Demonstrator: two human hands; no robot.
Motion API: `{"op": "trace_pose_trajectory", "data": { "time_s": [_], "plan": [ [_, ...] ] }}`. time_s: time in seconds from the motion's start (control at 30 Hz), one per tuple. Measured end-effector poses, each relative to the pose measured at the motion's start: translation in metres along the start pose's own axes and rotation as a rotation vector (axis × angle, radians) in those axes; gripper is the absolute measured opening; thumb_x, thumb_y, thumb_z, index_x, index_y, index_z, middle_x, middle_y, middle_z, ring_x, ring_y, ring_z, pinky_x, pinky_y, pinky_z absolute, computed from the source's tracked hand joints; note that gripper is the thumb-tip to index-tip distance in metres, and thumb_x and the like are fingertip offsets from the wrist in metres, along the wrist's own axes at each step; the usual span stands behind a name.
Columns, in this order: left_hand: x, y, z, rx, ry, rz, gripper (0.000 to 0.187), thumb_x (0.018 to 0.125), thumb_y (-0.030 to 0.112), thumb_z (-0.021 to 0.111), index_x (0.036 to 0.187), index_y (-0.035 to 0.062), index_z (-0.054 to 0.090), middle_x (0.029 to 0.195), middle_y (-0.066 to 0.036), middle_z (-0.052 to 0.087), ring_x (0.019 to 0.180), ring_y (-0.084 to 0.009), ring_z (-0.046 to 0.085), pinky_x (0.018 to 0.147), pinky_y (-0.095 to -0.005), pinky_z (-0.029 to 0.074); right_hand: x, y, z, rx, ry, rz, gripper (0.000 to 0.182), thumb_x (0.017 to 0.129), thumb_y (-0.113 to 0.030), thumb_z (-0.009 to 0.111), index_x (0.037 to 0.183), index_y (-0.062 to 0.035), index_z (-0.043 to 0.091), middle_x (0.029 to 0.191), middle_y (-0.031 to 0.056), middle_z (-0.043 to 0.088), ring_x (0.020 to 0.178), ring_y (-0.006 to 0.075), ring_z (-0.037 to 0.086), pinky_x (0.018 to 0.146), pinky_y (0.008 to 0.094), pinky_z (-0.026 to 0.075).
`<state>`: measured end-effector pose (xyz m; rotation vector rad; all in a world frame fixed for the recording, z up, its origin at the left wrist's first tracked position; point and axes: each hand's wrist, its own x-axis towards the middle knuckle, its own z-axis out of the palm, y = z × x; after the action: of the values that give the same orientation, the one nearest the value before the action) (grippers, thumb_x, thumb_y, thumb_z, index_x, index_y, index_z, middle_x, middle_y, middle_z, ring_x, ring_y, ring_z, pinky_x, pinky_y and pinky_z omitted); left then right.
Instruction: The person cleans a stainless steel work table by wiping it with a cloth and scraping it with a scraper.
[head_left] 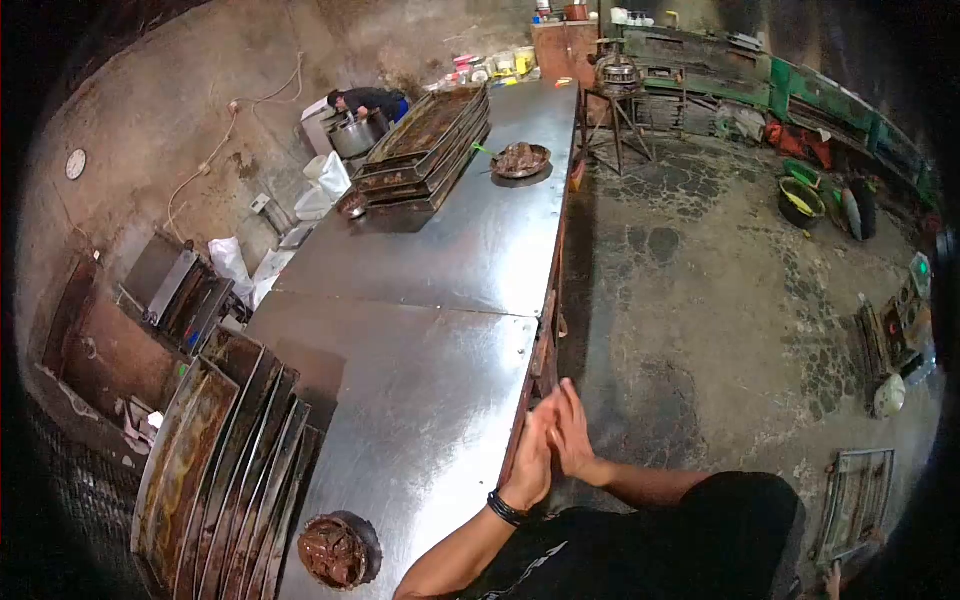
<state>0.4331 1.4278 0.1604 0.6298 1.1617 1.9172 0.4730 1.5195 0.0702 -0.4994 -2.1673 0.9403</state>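
Fingers (571, 402) extended, narrowly spaced; our left hand (530, 462) and right hand (573, 442) meet closely, nothing visibly held. Round bowl of glossy brown paste (331, 553) rests on the grey metal table (410, 400), beside grouped rusty rectangular trays (185, 455). Bowl well filled; how much work is finished, we cannot tell.

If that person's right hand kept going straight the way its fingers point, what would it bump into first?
Probably the near side edge of the metal-topped table, just ahead of the right hand. Depth is unclear, though: it might pass above the edge instead.
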Motion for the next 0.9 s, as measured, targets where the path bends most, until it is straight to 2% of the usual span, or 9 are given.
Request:
{"op": "trace_pose_trajectory", "data": {
  "time_s": [0.03,0.07,0.23,0.3,0.37,0.43,0.53,0.67,0.9],
  "plan": [
    [-0.001,0.007,0.006,0.202,-0.01,0.141,0.069,0.092,0.055,0.032,0.136,0.0021,0.032,0.145,-0.013,0.028,0.134,-0.0285,0.024,0.11,-0.0427,0.016,-0.004,0.024,0.015,-0.101,0.018,0.201,0.058,0.093,-0.051,0.036,0.119,-0.0024,0.055,0.138,0.0189,0.036,0.126,0.0351,0.037,0.1,0.0431,0.032],
    [0.0,0.02,0.017,0.402,-0.022,0.287,0.068,0.092,0.054,0.033,0.135,0.0019,0.034,0.145,-0.015,0.027,0.135,-0.03,0.024,0.11,-0.0426,0.016,-0.011,0.067,0.038,0.167,-0.312,0.953,0.06,0.091,-0.054,0.039,0.119,-0.0025,0.054,0.123,0.0162,0.052,0.112,0.03,0.05,0.09,0.037,0.042],
    [0.002,0.012,0.0,1.228,-0.293,0.74,0.064,0.09,0.048,0.039,0.134,0.0012,0.038,0.143,-0.023,0.029,0.134,-0.0376,0.025,0.109,-0.0439,0.019,0.016,-0.044,-0.038,1.181,-0.399,0.402,0.085,0.08,-0.072,0.041,0.121,0.0024,0.05,0.11,0.0151,0.057,0.102,0.0277,0.054,0.084,0.0399,0.044],
    [-0.001,-0.033,-0.028,0.988,-0.188,0.618,0.064,0.09,0.044,0.042,0.135,0.0001,0.035,0.141,-0.024,0.031,0.131,-0.0372,0.03,0.108,-0.0425,0.022,0.055,-0.07,-0.06,1.459,-0.38,1.403,0.092,0.077,-0.076,0.04,0.126,0.0018,0.045,0.119,0.0169,0.052,0.106,0.0282,0.052,0.089,0.0429,0.042],
    [0.012,-0.052,-0.062,1.143,-0.135,0.293,0.069,0.091,0.049,0.04,0.139,0.0008,0.029,0.141,-0.021,0.033,0.129,-0.0326,0.034,0.107,-0.0422,0.024,0.081,-0.089,-0.09,1.476,-0.194,0.971,0.099,0.076,-0.075,0.042,0.141,-0.0039,0.018,0.147,0.0213,0.014,0.127,0.0369,0.032,0.104,0.0506,0.025],
    [0.025,-0.076,-0.096,1.066,-0.142,-0.151,0.072,0.091,0.054,0.037,0.139,0.0019,0.028,0.139,-0.018,0.037,0.128,-0.0307,0.036,0.106,-0.0434,0.026,0.107,-0.104,-0.119,1.201,0.068,0.011,0.089,0.082,-0.071,0.034,0.137,-0.0019,0.028,0.146,0.0224,0.016,0.125,0.0363,0.035,0.102,0.0508,0.027],
    [0.022,-0.05,-0.054,0.379,0.204,-0.351,0.074,0.09,0.059,0.034,0.132,-0.0025,0.037,0.127,-0.019,0.045,0.117,-0.0316,0.042,0.101,-0.0434,0.033,0.116,-0.105,-0.13,0.613,0.574,-0.478,0.074,0.089,-0.058,0.036,0.137,-0.0025,0.029,0.147,0.0198,0.018,0.124,0.0321,0.037,0.102,0.0478,0.029],
    [0.036,-0.042,-0.028,-0.599,0.019,-0.486,0.074,0.09,0.062,0.031,0.143,0.0117,0.022,0.144,-0.014,0.029,0.128,-0.0311,0.033,0.102,-0.0446,0.03,0.046,-0.087,-0.073,0.148,0.025,-0.577,0.071,0.087,-0.056,0.039,0.139,-0.0087,0.029,0.145,0.0199,0.023,0.135,0.0352,0.022,0.109,0.0503,0.014],
    [0.022,0.002,-0.004,-0.078,-0.201,-0.057,0.082,0.089,0.066,0.014,0.145,0.0077,0.011,0.151,-0.012,0.012,0.138,-0.0278,0.015,0.111,-0.0424,0.015,0.042,0.002,-0.018,0.053,0.04,-0.615,0.075,0.088,-0.056,0.035,0.142,-0.0057,0.023,0.148,0.0173,0.021,0.136,0.036,0.019,0.109,0.0517,0.011]
  ]
}}
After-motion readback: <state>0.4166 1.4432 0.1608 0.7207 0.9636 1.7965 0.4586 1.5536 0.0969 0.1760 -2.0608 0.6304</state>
